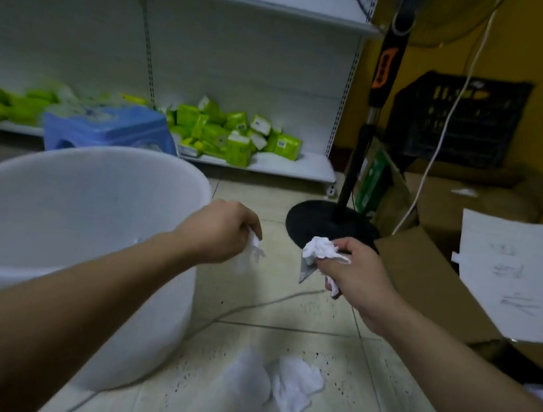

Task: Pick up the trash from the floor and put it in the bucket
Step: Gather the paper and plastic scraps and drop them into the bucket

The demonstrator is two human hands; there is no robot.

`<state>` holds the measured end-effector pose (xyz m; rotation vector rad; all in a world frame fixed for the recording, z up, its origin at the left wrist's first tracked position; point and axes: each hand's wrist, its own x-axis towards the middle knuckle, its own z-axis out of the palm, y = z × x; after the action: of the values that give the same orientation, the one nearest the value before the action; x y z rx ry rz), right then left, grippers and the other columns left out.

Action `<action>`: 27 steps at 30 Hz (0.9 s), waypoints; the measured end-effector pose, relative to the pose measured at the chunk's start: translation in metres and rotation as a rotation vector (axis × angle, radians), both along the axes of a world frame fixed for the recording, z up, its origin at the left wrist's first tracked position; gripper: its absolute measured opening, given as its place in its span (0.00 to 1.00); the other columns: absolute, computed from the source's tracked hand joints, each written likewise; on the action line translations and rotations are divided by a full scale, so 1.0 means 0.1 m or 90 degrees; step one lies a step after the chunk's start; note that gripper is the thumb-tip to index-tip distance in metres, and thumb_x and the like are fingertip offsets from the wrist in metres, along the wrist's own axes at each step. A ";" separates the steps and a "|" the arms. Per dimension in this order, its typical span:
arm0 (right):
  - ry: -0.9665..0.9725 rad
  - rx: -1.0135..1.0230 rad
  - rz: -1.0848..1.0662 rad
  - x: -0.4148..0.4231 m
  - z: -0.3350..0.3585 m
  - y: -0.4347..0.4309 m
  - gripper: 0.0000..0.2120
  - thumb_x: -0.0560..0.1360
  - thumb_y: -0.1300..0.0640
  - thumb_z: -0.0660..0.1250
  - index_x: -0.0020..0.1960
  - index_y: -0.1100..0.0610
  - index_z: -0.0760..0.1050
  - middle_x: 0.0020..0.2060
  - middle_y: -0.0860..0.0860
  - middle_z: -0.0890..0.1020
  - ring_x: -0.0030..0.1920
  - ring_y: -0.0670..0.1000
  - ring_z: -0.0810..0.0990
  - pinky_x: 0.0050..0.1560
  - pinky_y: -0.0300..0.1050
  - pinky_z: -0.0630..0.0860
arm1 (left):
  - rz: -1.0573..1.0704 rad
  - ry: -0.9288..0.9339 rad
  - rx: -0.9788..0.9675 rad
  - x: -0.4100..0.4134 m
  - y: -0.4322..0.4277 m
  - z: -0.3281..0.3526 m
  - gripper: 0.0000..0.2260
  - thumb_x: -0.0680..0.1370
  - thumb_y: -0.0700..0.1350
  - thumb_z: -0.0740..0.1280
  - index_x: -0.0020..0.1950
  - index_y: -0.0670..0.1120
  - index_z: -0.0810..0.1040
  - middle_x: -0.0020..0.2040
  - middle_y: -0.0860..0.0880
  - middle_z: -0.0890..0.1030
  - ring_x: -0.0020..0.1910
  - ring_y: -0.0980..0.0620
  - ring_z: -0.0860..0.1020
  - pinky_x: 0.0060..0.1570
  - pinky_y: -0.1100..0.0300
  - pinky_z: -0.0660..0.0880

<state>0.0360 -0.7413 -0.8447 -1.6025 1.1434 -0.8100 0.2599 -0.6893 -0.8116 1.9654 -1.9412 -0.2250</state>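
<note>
A large white bucket (58, 184) stands on the tiled floor at the left. My left hand (222, 230) hovers by its right rim, shut on a small crumpled white tissue (256, 247). A little to the right, my right hand (357, 276) grips a bigger wad of crumpled white paper (318, 250), held above the floor. Two more crumpled white tissues lie on the tiles below my hands, one (247, 379) close to the bucket's base and the other (296, 389) just right of it.
A black fan stand (326, 223) rises just behind my right hand, with a thin cord (250, 306) trailing across the floor. Cardboard boxes (426, 278) with a white sheet (516, 279) crowd the right. A blue stool (107, 129) and a shelf of green packets (234, 135) stand behind the bucket.
</note>
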 end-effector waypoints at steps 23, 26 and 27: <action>0.437 -0.346 0.278 2.54 0.44 0.32 0.47 0.65 0.50 0.76 0.74 0.37 0.52 0.78 0.53 0.52 0.76 0.53 0.57 0.72 0.53 0.62 | 0.182 0.025 0.044 2.21 0.93 -0.08 0.29 0.75 0.58 0.66 0.74 0.58 0.62 0.72 0.51 0.69 0.69 0.49 0.69 0.64 0.57 0.64; 0.481 -0.390 0.246 2.38 0.44 0.29 0.48 0.65 0.47 0.75 0.74 0.36 0.49 0.78 0.52 0.50 0.75 0.56 0.58 0.73 0.59 0.59 | 0.160 0.031 -0.001 2.13 0.86 0.00 0.31 0.73 0.61 0.67 0.73 0.57 0.64 0.72 0.51 0.70 0.68 0.49 0.69 0.65 0.56 0.64; 0.487 -0.393 0.236 2.30 0.45 0.27 0.48 0.65 0.47 0.75 0.75 0.37 0.48 0.78 0.52 0.50 0.75 0.57 0.59 0.73 0.59 0.59 | 0.141 0.039 -0.010 2.03 0.82 0.03 0.31 0.72 0.62 0.67 0.73 0.57 0.64 0.72 0.51 0.70 0.69 0.49 0.69 0.65 0.55 0.64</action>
<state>0.2656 -0.7138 -0.7995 -2.6911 1.0818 -0.2933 0.4629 -0.6077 -0.8086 2.1175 -1.6663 -0.2068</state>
